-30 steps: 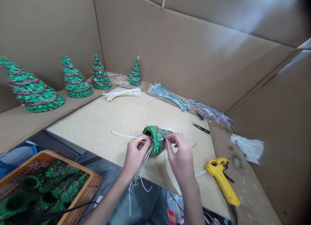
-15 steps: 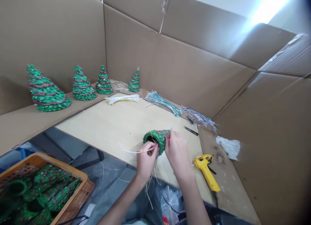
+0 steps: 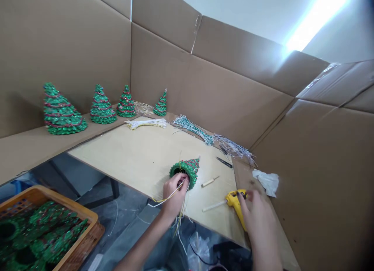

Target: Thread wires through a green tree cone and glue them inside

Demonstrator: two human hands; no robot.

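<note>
Pale wooden board (image 3: pixel 131 154) with wire bundles (image 3: pixel 193 130) (white, green, silver)

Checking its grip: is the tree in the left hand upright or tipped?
Tipped: the tree lies on its side, hollow base by the left hand, tip pointing right.

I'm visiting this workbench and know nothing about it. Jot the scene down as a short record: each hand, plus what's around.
Left hand: gripping a glittery green cone-shaped tree, white wires trailing
Right hand: at a yellow plastic glue gun, grip unclear
Board: pale wooden board with dark slender scissors
Shelf: four glittery green trees
Floor: orange woven basket of green cones
</note>
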